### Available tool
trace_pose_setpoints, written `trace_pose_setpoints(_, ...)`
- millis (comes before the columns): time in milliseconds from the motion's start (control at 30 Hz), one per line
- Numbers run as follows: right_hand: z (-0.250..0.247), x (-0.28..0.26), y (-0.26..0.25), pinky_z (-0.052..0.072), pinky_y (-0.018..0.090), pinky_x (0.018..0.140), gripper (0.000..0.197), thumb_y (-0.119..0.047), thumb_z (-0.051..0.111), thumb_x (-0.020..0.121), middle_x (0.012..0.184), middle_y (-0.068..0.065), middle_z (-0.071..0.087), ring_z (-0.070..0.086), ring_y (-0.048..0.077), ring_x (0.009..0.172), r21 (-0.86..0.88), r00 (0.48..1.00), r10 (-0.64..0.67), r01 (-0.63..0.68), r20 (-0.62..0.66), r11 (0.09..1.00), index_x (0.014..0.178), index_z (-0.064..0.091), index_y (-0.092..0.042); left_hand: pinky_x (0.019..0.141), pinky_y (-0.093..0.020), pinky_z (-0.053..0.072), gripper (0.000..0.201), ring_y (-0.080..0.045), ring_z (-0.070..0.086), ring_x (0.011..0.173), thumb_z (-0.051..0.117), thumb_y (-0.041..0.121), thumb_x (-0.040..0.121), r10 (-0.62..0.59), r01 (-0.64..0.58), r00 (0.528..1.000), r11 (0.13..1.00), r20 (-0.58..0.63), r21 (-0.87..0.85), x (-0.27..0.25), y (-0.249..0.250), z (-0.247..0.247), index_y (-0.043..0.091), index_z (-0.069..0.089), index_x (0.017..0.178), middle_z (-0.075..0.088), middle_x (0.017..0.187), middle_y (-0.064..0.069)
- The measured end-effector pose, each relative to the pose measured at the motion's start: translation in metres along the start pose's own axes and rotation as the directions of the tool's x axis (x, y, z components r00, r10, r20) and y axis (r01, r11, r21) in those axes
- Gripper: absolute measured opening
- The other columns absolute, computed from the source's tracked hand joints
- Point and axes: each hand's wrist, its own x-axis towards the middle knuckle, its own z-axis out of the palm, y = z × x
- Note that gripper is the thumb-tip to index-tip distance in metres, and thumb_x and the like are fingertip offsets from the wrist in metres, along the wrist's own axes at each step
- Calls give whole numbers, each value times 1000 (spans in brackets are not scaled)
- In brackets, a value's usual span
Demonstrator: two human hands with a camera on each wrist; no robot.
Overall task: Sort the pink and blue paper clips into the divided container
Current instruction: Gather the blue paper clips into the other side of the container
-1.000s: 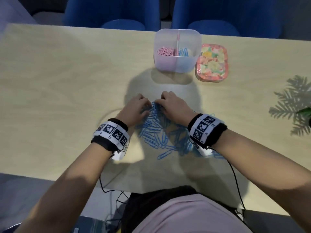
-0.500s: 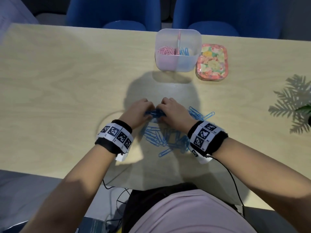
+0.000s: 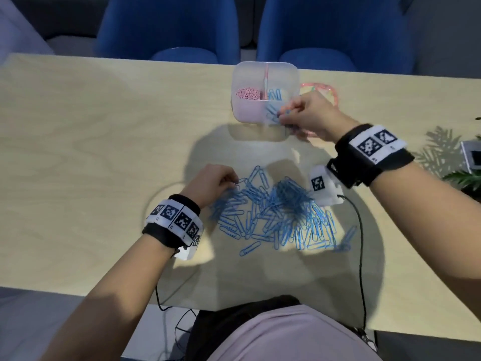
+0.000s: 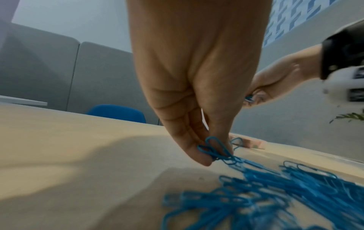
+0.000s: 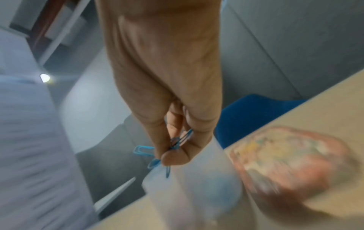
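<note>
The tabletop (image 3: 91,152) carries everything here, and the divided container (image 3: 265,65) sits at its far edge, pink paper clips (image 3: 248,93) in its left compartment and a few blue ones on the other side of the divider. Nearer the person is the loose pile of blue paper clips (image 3: 276,217), spread wide with no shared direction, long axes pointing every which way.

The right hand (image 3: 313,117) is the one that matters right now: it's up at the container's near right corner, fingers pinched on a small bunch of blue clips (image 5: 173,146) that dangle just over the blue compartment, long axes roughly hanging down. So the drop spot is pretty much straight below and a touch farther in, looks like a simple let-go.

The left hand (image 3: 214,182) is back at the pile's left edge, pinching a couple of clips (image 4: 213,149) still tangled into the heap, lying mostly flat and trailing off toward the right
</note>
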Motion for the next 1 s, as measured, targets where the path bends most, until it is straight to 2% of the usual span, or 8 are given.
trace_pose_setpoints(133, -32, 54, -29, 45, 16, 38, 29, 6, 61, 82, 58, 5, 52, 48, 1, 31, -2, 984, 69, -71, -164, 998, 59, 52, -11, 70, -7, 42, 14, -12, 58, 76, 67, 7, 81, 12, -14, 1000, 997, -29, -74, 16, 9, -8, 3, 69, 94, 69, 88, -7)
trace_pose_setpoints(200, -37, 72, -31, 51, 19, 52, 23, -2, 63, 81, 65, 2, 56, 58, 8, 51, -95, 984, 109, -123, -142, 988, 64, 54, -15, 66, -6, 42, 13, -9, 55, 70, 67, 7, 81, 29, -34, 998, 993, -47, -112, 29, 21, -14, 4, 69, 93, 66, 84, -4)
trace_pose_setpoints(300, -36, 85, -30, 54, 20, 56, 7, -8, 60, 83, 82, 6, 62, 61, 17, 70, -161, 986, 148, -159, -78, 974, 90, 61, -11, 64, -5, 39, 13, -1, 51, 62, 67, 7, 81, 65, -83, 990, 987, -127, -141, 58, 45, -28, 3, 69, 93, 63, 82, -3)
trace_pose_setpoints(467, -42, 69, -34, 55, 29, 73, 35, -2, 45, 89, 112, 22, 62, 58, 20, 75, -56, 980, 151, -159, -133, 986, 121, 53, 9, 75, -25, 46, 17, -16, 57, 78, 58, 8, 74, 74, -112, 948, 988, -309, -108, 124, 91, -60, 3, 70, 85, 67, 85, -10)
trace_pose_setpoints(600, -50, 12, -20, 53, 20, 54, 26, 0, 42, 91, 85, 20, 59, 57, 18, 59, 165, 957, 155, -116, -245, 979, 104, 57, 17, 84, -29, 46, 24, -29, 62, 100, 50, -1, 80, 17, 6, 952, 997, -305, 77, 168, 121, -72, 2, 69, 95, 70, 101, -13)
trace_pose_setpoints(733, -40, -46, 17, 49, 18, 42, 21, 0, 39, 93, 77, 16, 60, 58, 9, 41, 125, 988, 152, -146, -40, 981, 89, 59, 3, 91, -40, 47, 29, -37, 58, 108, 45, -3, 87, 28, 59, 970, 937, -243, 343, 186, 129, -60, 0, 63, 110, 62, 118, -20)
trace_pose_setpoints(900, -33, -104, 76, 49, 24, 48, 18, -1, 48, 91, 74, 16, 63, 58, 25, 56, -124, 967, 249, -254, -59, 959, 81, 63, -3, 96, -41, 45, 28, -36, 55, 112, 45, 4, 89, 94, -20, 983, 909, -158, 416, 176, 123, -53, 4, 64, 111, 61, 119, -18)
trace_pose_setpoints(1000, -27, -142, 103, 41, 30, 68, 18, -12, 60, 82, 83, 11, 63, 63, 31, 86, -460, 914, 389, -396, -114, 795, 67, 53, -19, 92, -41, 40, 30, -35, 52, 108, 39, 10, 93, 229, -114, 946, 899, -230, 422, 141, 113, -42, 4, 64, 108, 60, 113, -21)
